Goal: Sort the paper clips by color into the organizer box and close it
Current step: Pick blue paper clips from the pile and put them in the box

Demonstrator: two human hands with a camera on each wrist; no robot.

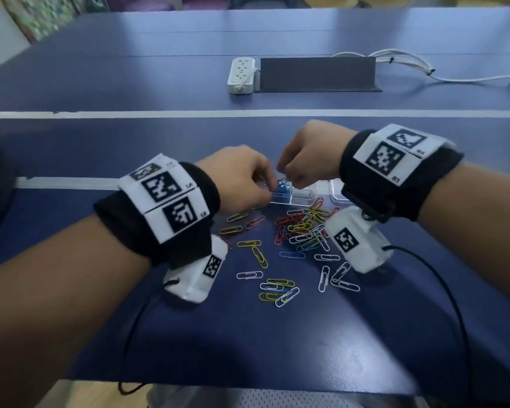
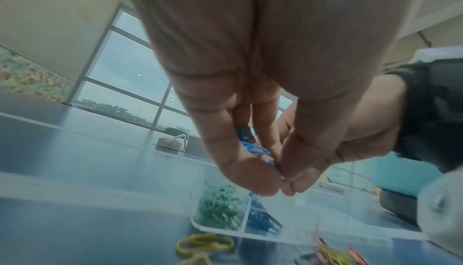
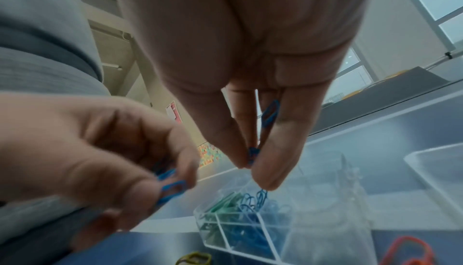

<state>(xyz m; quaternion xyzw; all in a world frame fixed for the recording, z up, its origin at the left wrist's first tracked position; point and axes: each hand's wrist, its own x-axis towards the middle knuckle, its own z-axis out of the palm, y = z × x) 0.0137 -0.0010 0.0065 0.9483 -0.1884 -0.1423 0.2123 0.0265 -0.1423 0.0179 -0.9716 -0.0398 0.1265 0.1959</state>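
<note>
Nearest the wrists, on the near side of both hands, the loose paper clips (image 1: 302, 231) lie scattered and partly heaped on the blue table (image 1: 248, 343): yellow, white, red, a few blue; they are thin wire, light and springy, and where they overlap in the heap they look likely to hook into one another, so I would take each by its long side or its rounded end and lift it free of its neighbours rather than drag it.

The left hand (image 1: 242, 175) has thumb and fingers curled round a small bunch of blue clips (image 2: 253, 148), pinched at the fingertips; the right hand (image 1: 309, 154), just beside it, pinches blue clips of its own (image 3: 269, 112) between thumb and fingers, one dangling below the tips; a pinch across the flat of the wire seems the surest hold, since the coated wire is smooth and a loose clip would slip or swing.

Directly under both sets of fingertips sits the clear organizer box (image 3: 313, 213), open; one compartment holds green clips (image 2: 220, 206), the one beside it holds blue, right below the right hand's tips; the other compartments look empty or hold pale clips, I cannot tell which. The box is thin, hard, light plastic, apt to slide if knocked.

Just beyond the right wrist lies a clear piece, likely the lid (image 1: 337, 191); far past the hands, a power strip (image 1: 241, 75).
</note>
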